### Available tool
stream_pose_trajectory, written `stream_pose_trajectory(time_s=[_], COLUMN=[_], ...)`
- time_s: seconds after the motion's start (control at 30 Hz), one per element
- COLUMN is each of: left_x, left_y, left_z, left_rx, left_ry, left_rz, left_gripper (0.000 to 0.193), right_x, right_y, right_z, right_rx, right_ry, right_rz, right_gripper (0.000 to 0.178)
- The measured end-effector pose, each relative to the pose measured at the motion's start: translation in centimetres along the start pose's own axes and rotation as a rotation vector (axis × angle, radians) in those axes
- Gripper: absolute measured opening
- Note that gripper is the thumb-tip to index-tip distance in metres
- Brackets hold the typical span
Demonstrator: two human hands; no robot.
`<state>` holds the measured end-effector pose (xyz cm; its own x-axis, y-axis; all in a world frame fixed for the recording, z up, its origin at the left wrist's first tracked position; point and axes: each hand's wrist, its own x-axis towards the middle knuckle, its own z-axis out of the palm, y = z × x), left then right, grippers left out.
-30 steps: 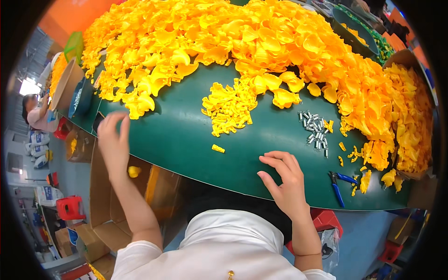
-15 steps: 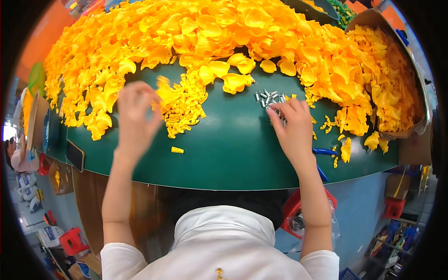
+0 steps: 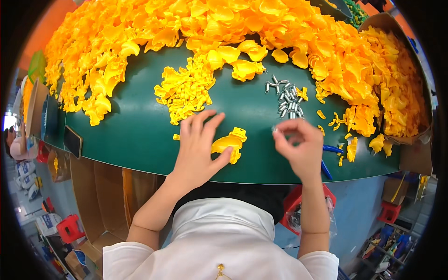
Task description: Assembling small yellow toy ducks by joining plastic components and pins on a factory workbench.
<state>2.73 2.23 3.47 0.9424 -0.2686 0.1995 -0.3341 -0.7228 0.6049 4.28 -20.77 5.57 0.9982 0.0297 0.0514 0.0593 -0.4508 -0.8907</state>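
My left hand (image 3: 196, 147) is open, its fingers spread low above the green tabletop. Beside it lies a curved yellow plastic shell piece (image 3: 228, 143) with a small yellow clip-like end; the thumb reaches over the shell's near edge. My right hand (image 3: 301, 147) is pinched, and a tiny silvery bit, apparently a small metal spring, shows between thumb and forefinger. Just beyond that hand is a loose pile of small metal springs (image 3: 289, 99). A heap of small yellow plastic parts (image 3: 186, 88) sits beyond my left hand.
Yellow plastic shells (image 3: 210, 23) are banked along the far side of the green table (image 3: 140, 135). At the right, a cardboard box (image 3: 410, 79) holds more. Blue-handled pliers or cutters (image 3: 332, 149) lie beside my right wrist. A dark phone-like slab (image 3: 73, 141) stands at the left edge.
My left hand has swung right and nearer from beside the small-parts heap, and the shell piece now lies by it. My right hand has drawn back from the springs, pinching a small piece.
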Motion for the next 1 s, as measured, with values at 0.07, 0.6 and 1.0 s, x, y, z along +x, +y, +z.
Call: stream_pose_trajectory(time_s=[0.07, 0.6, 1.0], left_x=[0.1, -1.1, -1.9], left_y=[0.6, 3.5, 3.8], left_z=[0.6, 2.3, 3.3], left_rx=[0.053, -1.235, -1.204], left_ry=[-0.034, 0.033, 0.179], left_rz=[0.048, -0.399, -0.324], left_gripper=[0.042, 0.018, 0.037], right_x=[-2.4, -6.9, -7.2], right_y=[-0.2, -0.1, -0.2], right_z=[0.6, 6.3, 7.1], right_rx=[0.325, 0.659, 0.851], right_ry=[-0.130, 0.091, 0.091], right_rz=[0.149, 0.097, 0.223], right_gripper=[0.007, 0.009, 0.016])
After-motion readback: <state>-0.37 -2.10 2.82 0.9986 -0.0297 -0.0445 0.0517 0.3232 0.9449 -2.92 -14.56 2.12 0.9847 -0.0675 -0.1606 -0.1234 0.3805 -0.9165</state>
